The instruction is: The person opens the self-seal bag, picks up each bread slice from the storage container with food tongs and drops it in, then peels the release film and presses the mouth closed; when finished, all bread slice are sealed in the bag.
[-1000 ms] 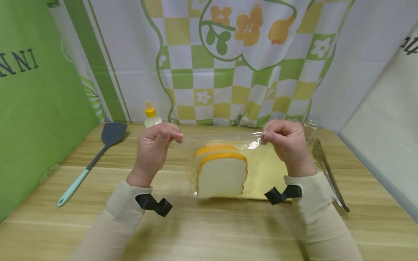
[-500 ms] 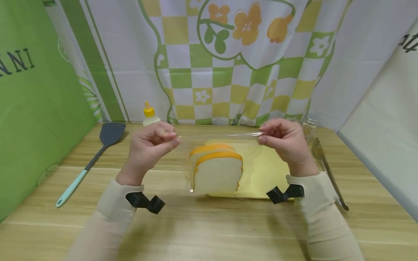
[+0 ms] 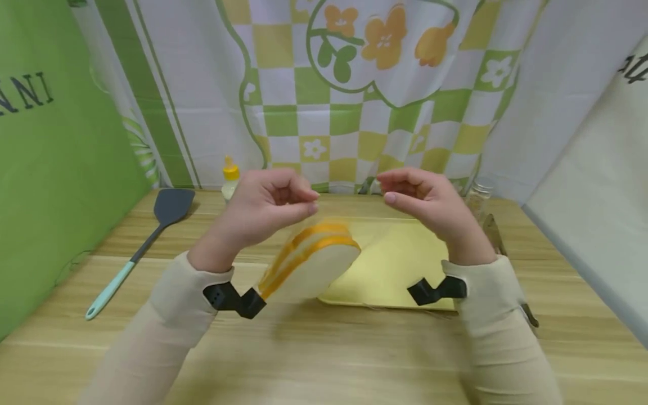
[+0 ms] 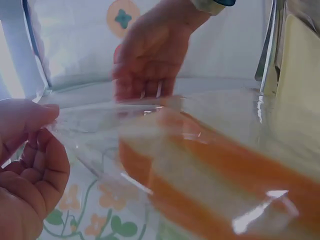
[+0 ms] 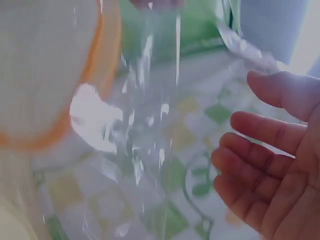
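Note:
A clear plastic bag (image 4: 95, 125) holds slices of white bread (image 3: 314, 270) with orange-brown crusts. My left hand (image 3: 273, 199) pinches the bag's upper edge between thumb and fingers. The bag hangs tilted above the table, its bread leaning down to the left, and part of it is hidden by the left wrist. To the right, my right hand (image 3: 432, 211) is raised, thumb and fingers parted, holding nothing. Its fingers (image 5: 265, 130) are spread beside the bag in the right wrist view. A pale yellow tray (image 3: 405, 270) lies beneath, between the two hands.
A spatula (image 3: 172, 207) with a mint handle lies at the left. Behind my left hand stands a yellow-capped squeeze bottle (image 3: 230, 177). A glass jar (image 3: 478, 194) and a long metal utensil (image 3: 493, 230), partly hidden by my right arm, are at the right. A checked curtain (image 3: 349, 118) hangs behind.
Both hands pinched the bag's stretched upper edge before. My right hand has let go, and both hands have risen. The bag has swung left and tilted under my left hand.

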{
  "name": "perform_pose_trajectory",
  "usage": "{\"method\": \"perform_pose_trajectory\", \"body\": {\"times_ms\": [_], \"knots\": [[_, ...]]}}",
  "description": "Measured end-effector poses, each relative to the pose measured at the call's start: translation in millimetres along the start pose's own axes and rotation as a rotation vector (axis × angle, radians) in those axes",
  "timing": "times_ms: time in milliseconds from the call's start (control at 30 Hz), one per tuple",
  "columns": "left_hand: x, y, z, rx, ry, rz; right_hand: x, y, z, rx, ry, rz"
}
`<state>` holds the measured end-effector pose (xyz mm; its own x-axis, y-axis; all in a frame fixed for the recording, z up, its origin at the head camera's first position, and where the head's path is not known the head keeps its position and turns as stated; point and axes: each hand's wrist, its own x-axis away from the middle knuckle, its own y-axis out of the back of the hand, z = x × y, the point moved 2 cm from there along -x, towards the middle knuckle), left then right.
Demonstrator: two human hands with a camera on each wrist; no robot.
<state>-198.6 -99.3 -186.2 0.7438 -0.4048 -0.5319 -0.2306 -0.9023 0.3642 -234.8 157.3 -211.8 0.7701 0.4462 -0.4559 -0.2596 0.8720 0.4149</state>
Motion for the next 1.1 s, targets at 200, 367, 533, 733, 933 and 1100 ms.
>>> {"method": "perform_pose_trajectory", "body": {"times_ms": [200,367,533,733,933,1100], "knots": [[-3.0,-3.7,-4.9,-0.025,-0.045,0.042,-28.9,-50,29,0.137,0.153,0.228],[1.4,-2.8,-0.3,0.078,-0.117,0.010,-37.3,-64,29,0.114,0.191,0.330],[8.2,3.6,3.8,0.170,-0.142,-0.081,-32.3,-55,13,0.178,0.158,0.336],[11.6,12.9,4.8,0.234,-0.153,-0.120,-19.3,-44,-5,0.175,0.049,0.313],[17.3,23.8,1.3,0.264,-0.156,-0.193,-5.2,-33,-18,0.201,-0.023,0.271],[25.9,32.4,3.6,0.286,-0.154,-0.222,3.1,-25,-24,0.211,0.088,0.198]]}}
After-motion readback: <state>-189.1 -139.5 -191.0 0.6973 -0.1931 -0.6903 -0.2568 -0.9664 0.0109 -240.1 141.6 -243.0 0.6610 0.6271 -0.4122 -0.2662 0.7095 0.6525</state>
